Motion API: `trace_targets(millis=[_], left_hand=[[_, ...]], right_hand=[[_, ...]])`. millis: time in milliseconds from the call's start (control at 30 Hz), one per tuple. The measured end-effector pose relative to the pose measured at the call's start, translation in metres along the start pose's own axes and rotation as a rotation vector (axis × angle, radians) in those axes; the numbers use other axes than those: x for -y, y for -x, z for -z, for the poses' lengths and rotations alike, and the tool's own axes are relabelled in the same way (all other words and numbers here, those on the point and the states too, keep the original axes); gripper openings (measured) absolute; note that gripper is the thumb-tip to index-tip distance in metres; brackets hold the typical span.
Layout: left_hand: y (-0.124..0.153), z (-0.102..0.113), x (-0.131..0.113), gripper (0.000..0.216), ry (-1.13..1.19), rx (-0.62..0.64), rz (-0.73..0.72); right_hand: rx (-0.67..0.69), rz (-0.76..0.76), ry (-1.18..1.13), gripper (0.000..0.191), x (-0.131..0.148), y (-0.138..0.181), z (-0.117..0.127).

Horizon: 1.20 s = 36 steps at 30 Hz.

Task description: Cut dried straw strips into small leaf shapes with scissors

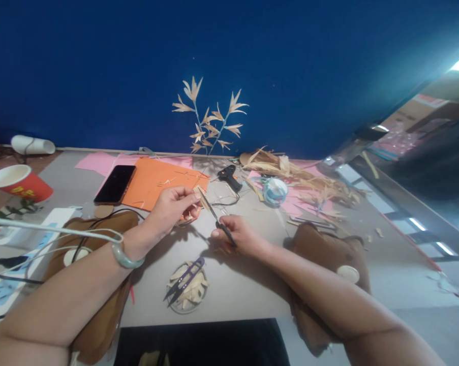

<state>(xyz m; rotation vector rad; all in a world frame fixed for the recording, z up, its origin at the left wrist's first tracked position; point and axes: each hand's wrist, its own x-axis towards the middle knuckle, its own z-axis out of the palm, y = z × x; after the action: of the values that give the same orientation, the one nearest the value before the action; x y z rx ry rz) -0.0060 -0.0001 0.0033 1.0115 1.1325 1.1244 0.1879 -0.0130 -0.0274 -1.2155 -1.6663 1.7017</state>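
Observation:
My left hand (pixel 176 208) pinches a small pale piece of dried husk (pixel 202 199) between thumb and fingers. In my right hand (pixel 239 236) is a pair of scissors (pixel 220 226) with dark handles, its blades pointing up and left against the husk piece. How far the blades are parted is too small to tell. Below the hands, a round dish (pixel 195 306) holds cut husk pieces, with purple thread snips (pixel 185 281) lying across them. Behind stands a branch of husk flowers (pixel 210 124) on two thin stems.
A black glue gun (pixel 230 178) lies behind the hands. At right are a heap of dried husks (pixel 301 178) and a tape roll (pixel 275 191). A phone (pixel 115 184) rests by orange paper (pixel 149 178). Brown cushions (pixel 328 254) lie under the forearms; a red cup (pixel 23 185) stands left.

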Motion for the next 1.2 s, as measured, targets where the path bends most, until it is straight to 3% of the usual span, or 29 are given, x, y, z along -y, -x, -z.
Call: trace_targets(millis=[600,1200], left_hand=[[0.001,0.0,0.003,0.023,0.013,0.062,0.049],[-0.001,0.003,0.008,0.025,-0.057,0.124,0.005]], right_hand=[[0.035,-0.006,-0.023,0.051,0.005,0.001,-0.001],[0.024,0.012,0.036,0.048,0.002,0.0,0.0]])
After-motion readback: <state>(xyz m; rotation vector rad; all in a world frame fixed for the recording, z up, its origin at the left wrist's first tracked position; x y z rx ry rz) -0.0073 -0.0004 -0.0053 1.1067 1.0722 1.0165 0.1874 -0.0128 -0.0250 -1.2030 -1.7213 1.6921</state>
